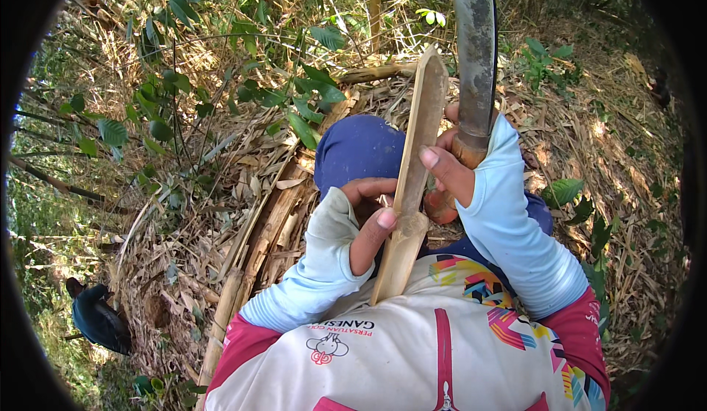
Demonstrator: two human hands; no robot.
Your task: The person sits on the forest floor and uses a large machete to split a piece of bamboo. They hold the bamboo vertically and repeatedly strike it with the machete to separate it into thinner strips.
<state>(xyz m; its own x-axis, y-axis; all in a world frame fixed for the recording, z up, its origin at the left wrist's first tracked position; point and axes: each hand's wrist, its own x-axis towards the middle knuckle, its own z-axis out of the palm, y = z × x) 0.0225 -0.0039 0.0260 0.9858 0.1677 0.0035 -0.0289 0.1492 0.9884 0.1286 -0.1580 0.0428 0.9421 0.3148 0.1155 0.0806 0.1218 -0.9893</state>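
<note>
A split length of bamboo (423, 124) stands steeply in front of my chest, its lower end against my shirt. Thumb and fingers of my left hand (362, 219) grip it near its node, low down. My right hand (451, 168) is closed round the wooden handle of a machete (476, 50), whose broad, dark blade points up and away, to the right of the bamboo. The right thumb also presses on the bamboo's face, above the left hand. Pale blue sleeves cover both wrists and part of the hands.
My blue-clad knee (361, 146) rises just behind the bamboo. Long split bamboo pieces (254, 253) lie along the ground on the left, among dry leaves. Leafy green plants (305, 98) grow ahead. At the far left, a person in dark clothes (101, 319) is bent over.
</note>
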